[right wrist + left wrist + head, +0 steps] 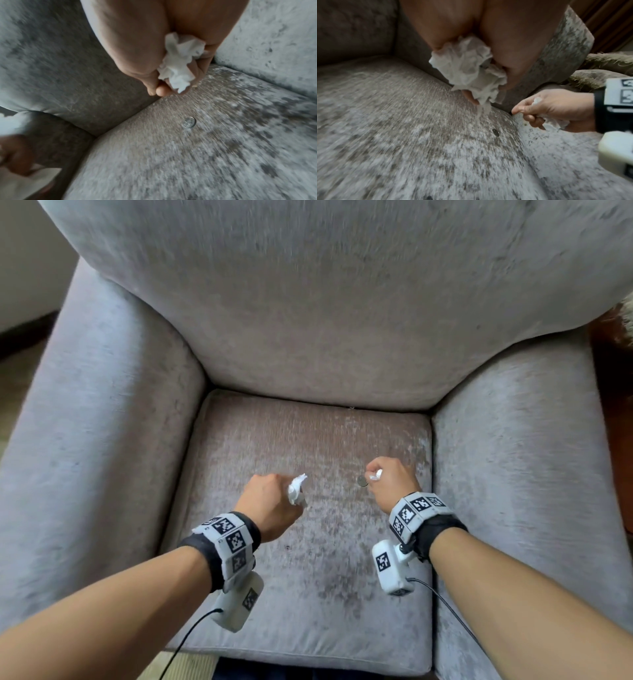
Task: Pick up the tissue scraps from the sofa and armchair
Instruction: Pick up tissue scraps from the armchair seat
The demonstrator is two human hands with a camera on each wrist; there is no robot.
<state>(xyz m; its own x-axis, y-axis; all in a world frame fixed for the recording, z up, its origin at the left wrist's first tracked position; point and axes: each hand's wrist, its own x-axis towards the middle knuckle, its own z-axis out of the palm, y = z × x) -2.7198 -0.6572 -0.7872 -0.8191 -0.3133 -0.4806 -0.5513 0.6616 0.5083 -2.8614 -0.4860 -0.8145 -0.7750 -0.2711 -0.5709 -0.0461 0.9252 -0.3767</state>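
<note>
My left hand (274, 505) hovers over the middle of the grey armchair seat (308, 594) and grips a crumpled wad of white tissue (296, 489). In the left wrist view that tissue wad (469, 70) bulges out of the curled fingers. My right hand (390, 481) is over the right part of the seat and holds smaller white tissue scraps (376, 475), also seen as scraps (180, 63) bunched in its fist. No loose tissue shows on the seat.
A small round coin (362, 481) lies on the seat just left of my right hand, also the coin (189, 122). Padded armrests (85, 457) flank the seat and the tall backrest (325, 302) rises behind. Dark wood floor shows at far right.
</note>
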